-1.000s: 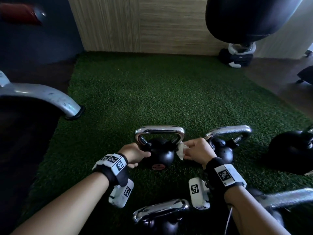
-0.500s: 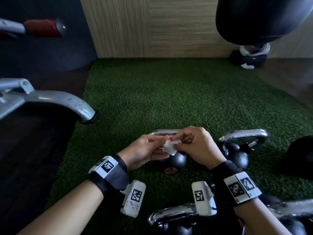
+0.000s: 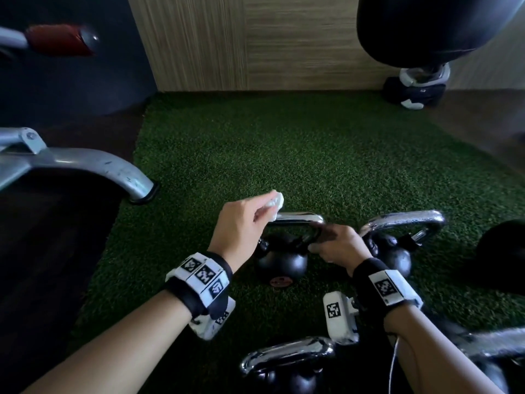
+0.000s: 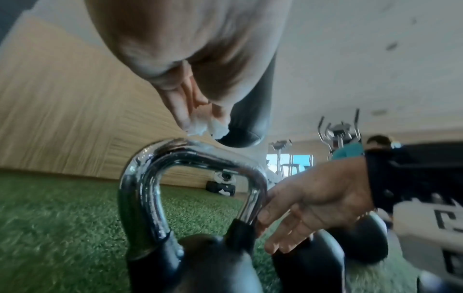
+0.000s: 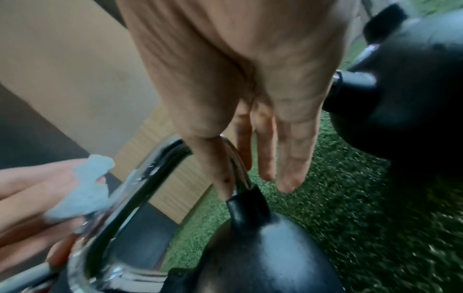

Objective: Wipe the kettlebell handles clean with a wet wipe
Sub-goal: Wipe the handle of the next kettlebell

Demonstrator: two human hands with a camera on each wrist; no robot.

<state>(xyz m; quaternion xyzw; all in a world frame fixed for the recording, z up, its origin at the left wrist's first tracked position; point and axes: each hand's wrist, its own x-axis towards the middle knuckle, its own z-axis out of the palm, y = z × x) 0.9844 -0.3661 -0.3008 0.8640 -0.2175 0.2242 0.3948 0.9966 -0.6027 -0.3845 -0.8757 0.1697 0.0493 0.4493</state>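
A small black kettlebell with a chrome handle stands on the green turf in front of me. My left hand pinches a crumpled white wet wipe and holds it against the handle's top left corner; the left wrist view shows the wipe touching the chrome handle. My right hand holds the handle's right leg. In the right wrist view its thumb lies along that leg and the fingers hang fairly straight on the other side.
A second chrome-handled kettlebell stands just right of my right hand, a larger black one further right, and another close to me. A grey machine leg ends at the turf's left edge. A black punching bag hangs at back right.
The wipe has passed from my right hand to my left. My left hand has lifted it to the handle's top left corner, and my right hand has taken the handle's right side.
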